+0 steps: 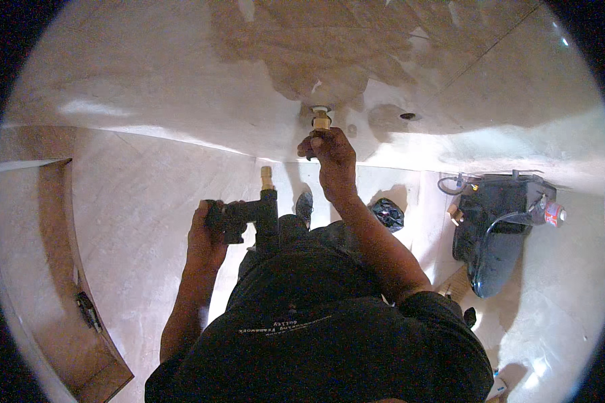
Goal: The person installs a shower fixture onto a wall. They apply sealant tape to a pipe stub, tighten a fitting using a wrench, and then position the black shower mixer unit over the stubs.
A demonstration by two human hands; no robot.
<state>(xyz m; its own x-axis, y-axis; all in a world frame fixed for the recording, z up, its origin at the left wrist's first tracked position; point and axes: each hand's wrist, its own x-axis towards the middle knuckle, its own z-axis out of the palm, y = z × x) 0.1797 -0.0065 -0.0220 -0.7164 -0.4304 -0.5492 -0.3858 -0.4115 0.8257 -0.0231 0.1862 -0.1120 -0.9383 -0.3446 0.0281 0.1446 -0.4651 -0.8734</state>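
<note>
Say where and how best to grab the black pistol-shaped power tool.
Black pistol-shaped power tool: probably best by the handle section, from the person's left, where the left hand already holds it. That section juts leftward off the long body, while the brass-coloured tip points away from the person, so a side grip keeps fingers off it.

Brass-coloured metal with a slight shine: pipe fitting [322, 124] and tool tip [267, 178]. Power tool [267, 218] — dark casing, matt and plastic-looking. Shirt [329, 356]: soft, matt dark cloth. Black fixture [501, 248] — smooth, glossy. Wall [154, 74]: pale, smooth, with a low sheen in places.
</note>
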